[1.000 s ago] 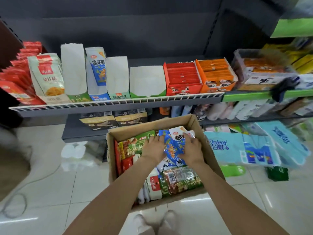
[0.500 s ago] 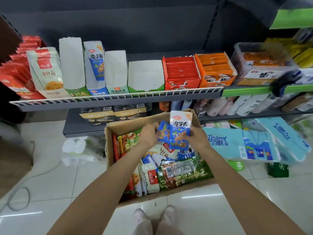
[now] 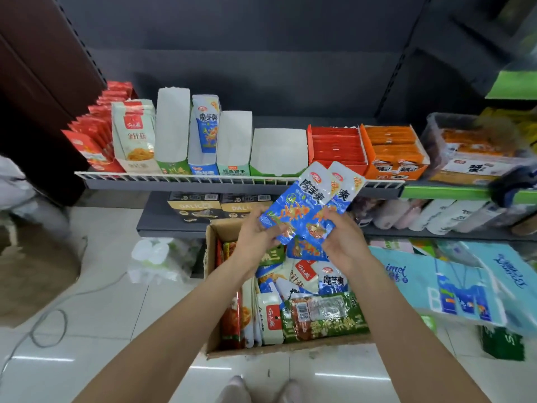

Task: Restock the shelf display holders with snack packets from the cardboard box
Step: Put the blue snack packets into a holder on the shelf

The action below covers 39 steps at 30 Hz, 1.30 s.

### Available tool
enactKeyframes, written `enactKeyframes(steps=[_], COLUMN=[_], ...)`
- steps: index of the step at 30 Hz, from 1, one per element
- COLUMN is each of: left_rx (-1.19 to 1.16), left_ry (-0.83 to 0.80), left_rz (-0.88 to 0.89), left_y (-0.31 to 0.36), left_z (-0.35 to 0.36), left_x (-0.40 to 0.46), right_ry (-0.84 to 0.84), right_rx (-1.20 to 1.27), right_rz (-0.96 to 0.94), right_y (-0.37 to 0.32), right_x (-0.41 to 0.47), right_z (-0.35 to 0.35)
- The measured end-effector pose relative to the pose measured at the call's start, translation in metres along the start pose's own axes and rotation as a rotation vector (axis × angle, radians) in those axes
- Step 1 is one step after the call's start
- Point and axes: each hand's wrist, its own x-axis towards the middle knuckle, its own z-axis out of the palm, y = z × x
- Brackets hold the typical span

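Both hands hold a small stack of blue-and-white snack packets (image 3: 308, 205) above the cardboard box (image 3: 211, 289), just below the shelf rail. My left hand (image 3: 255, 234) grips the stack's lower left edge; my right hand (image 3: 341, 235) grips its lower right. The box on the floor holds several more packets: green, red, white and blue. On the shelf stand white display holders; the blue-fronted holder (image 3: 203, 165) carries one matching blue packet (image 3: 207, 123), and the green-fronted holder (image 3: 279, 154) to its right looks empty.
The wire shelf rail (image 3: 180, 178) runs in front of the holders. Red (image 3: 337, 149) and orange (image 3: 392, 151) snack trays sit to the right. Light-blue tissue packs (image 3: 453, 283) lie on the floor at right, a plastic bag (image 3: 159, 260) and a cable at left.
Both hands have lifted the blue packets out of the box and raised them toward the shelf. The view has tilted up a little.
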Motion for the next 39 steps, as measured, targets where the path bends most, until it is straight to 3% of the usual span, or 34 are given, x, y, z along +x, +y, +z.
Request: enactKeyframes(steps=[3, 7, 13, 17, 21, 24, 29, 39], left_rx=[-0.006, 0.203, 0.553, 0.584, 0.549, 0.679, 0.868, 0.902], left_ry=[-0.030, -0.019, -0.025, 0.061, -0.013, -0.033, -0.024, 0.007], left_rz=[-0.012, 0.065, 0.225, 0.405, 0.600, 0.690, 0.667, 0.594], left_y=[0.011, 0.027, 0.062, 0.110, 0.167, 0.195, 0.210, 0.219], left_z=[-0.011, -0.026, -0.081, -0.130, -0.174, -0.201, -0.222, -0.217], left_x=[0.004, 0.023, 0.071, 0.109, 0.149, 0.183, 0.226, 0.252], right_ry=[0.011, -0.083, -0.059, -0.044, -0.056, -0.036, 0.072, 0.141], right_rx=[-0.028, 0.015, -0.409, -0.594, -0.760, -0.808, -0.869, -0.933], right_rz=[-0.032, -0.103, -0.291, -0.362, -0.466, -0.495, -0.551, -0.620], right_y=[-0.004, -0.004, 0.000, -0.004, -0.005, -0.002, 0.001, -0.008], right_x=[0.002, 0.008, 0.049, 0.088, 0.133, 0.166, 0.201, 0.214], right_z=[0.018, 0.059, 0.129, 0.192, 0.251, 0.283, 0.311, 0.306])
